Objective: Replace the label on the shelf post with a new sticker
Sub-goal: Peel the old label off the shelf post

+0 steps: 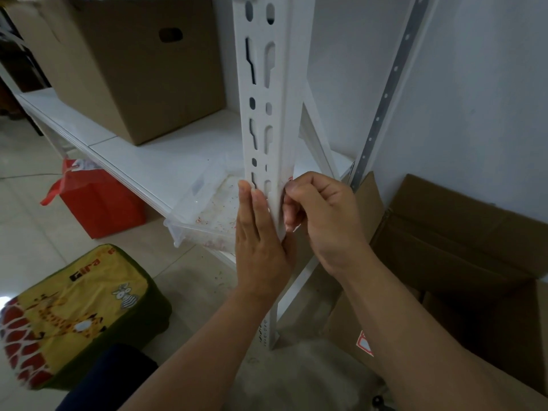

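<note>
Head view: a white slotted shelf post (268, 114) stands upright at the front corner of a white shelf (154, 161). The left hand (261, 232) lies flat against the post's front face, fingers straight and together, holding nothing. The right hand (323, 215) is at the post's right edge with its fingers curled against the side face; a small trace of red and white, apparently the label (291, 178), shows just above the knuckles, and whether the fingers pinch it cannot be told. A clear plastic tray (204, 215) sits on the shelf just left of the post. A cardboard box (133, 72) stands further back on the shelf. An open carton (462, 232) rests on the floor to the right.
</note>
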`<state>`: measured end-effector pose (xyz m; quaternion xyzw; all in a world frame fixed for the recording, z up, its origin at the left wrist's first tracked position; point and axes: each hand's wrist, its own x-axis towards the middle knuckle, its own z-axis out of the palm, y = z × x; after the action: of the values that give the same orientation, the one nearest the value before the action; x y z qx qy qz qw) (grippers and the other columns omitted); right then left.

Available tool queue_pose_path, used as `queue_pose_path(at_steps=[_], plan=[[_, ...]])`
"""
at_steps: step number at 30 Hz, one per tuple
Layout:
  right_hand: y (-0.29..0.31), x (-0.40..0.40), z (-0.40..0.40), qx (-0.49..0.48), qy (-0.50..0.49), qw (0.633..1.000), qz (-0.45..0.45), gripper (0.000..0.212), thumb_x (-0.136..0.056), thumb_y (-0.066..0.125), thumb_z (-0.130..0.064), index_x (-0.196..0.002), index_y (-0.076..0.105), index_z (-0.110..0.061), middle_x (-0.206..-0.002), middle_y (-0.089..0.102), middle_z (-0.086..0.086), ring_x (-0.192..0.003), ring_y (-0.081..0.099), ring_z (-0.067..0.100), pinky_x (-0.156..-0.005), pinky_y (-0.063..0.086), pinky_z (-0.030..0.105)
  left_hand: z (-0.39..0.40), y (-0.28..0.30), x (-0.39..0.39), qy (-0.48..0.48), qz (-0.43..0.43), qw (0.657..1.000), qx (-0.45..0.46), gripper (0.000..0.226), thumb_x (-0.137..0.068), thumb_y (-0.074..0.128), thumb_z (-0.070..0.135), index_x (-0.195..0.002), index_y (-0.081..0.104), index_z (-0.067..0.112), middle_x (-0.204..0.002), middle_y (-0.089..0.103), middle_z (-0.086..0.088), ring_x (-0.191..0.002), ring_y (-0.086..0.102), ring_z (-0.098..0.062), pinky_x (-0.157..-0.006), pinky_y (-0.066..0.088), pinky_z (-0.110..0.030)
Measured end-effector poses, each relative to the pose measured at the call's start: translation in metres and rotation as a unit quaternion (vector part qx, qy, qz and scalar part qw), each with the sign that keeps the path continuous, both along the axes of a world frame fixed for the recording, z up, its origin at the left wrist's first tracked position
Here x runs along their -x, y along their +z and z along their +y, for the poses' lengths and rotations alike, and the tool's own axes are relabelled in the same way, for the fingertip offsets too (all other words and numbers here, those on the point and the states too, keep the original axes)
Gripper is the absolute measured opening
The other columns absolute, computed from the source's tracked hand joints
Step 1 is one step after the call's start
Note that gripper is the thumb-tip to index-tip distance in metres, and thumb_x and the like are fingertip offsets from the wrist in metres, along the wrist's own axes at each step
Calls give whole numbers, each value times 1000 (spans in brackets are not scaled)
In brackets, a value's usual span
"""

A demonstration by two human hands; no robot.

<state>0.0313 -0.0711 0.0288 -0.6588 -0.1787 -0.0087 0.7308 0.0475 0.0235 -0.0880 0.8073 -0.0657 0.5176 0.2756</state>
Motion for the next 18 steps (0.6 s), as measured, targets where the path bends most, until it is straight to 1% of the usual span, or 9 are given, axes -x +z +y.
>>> queue_pose_path(at_steps=[3, 5, 7, 9, 10, 12, 15, 18], plan=[[4, 1, 3, 27, -35, 999, -10, 28, -90, 50, -5, -68, 55, 12, -53, 53, 11, -47, 48, 14, -53, 47, 16, 0, -1, 0, 1, 6, 1000, -2, 93, -97, 55, 35, -151, -18, 16, -152, 8, -26, -150, -3, -23, -120, 16, -37], [3, 2, 5, 22, -48, 999, 0, 28, -90, 49, -3, -66, 55, 11, -51, 53, 10, -46, 48, 13, -53, 47, 16, 1, -2, 0, 6, 18, 1000, -8, 102, -93, 64, 28, -151, -19, 16, -152, 7, -26, -150, -5, -23, -121, 14, -36], [2, 4, 4, -30, -25, 999, 29, 28, -89, 46, 1, -63, 54, 6, -51, 53, 9, -49, 49, 16, -55, 49, 21, 3, -2, 1, 5, 23, 1000, -15, 106, -90, 68, 22, -151, -19, 15, -152, 7, -26, -150, -6, -23, -121, 12, -36], [1, 6, 1, -82, 13, 995, 58, 27, -89, 43, 2, -67, 57, 2, -54, 55, 11, -53, 53, 20, -57, 51, 27, 4, 0, 1, -2, 17, 1000, -19, 98, -95, 60, 26, -151, -19, 16, -151, 8, -26, -150, -6, -22, -121, 12, -36], [3, 6, -1, -77, 18, 995, 63, 25, -90, 44, 1, -70, 59, 2, -57, 57, 12, -54, 55, 21, -59, 52, 28, 4, 1, 1, -3, 11, 1000, -20, 91, -98, 53, 32, -151, -19, 17, -151, 8, -26, -150, -6, -21, -121, 13, -36], [8, 9, -3, -27, 8, 998, 62, 22, -91, 48, -4, -76, 62, 4, -60, 61, 12, -55, 58, 20, -60, 54, 27, 3, 2, 2, 3, 8, 1000, -23, 86, -100, 45, 41, -151, -20, 16, -151, 9, -26, -150, -6, -21, -120, 15, -39], [17, 11, -3, 42, -20, 997, 60, 21, -91, 55, -12, -80, 66, 2, -59, 66, 6, -53, 61, 15, -59, 54, 22, 1, 2, 4, 31, 12, 999, -32, 86, -100, 44, 43, -151, -20, 16, -152, 8, -23, -150, -6, -21, -119, 21, -49], [23, 13, -3, 78, -40, 994, 59, 21, -91, 56, -14, -78, 67, -2, -58, 67, 2, -51, 62, 13, -55, 53, 19, 1, 3, 6, 44, 16, 998, -41, 89, -99, 48, 40, -150, -21, 17, -153, 3, -18, -150, -6, -21, -117, 23, -53]])
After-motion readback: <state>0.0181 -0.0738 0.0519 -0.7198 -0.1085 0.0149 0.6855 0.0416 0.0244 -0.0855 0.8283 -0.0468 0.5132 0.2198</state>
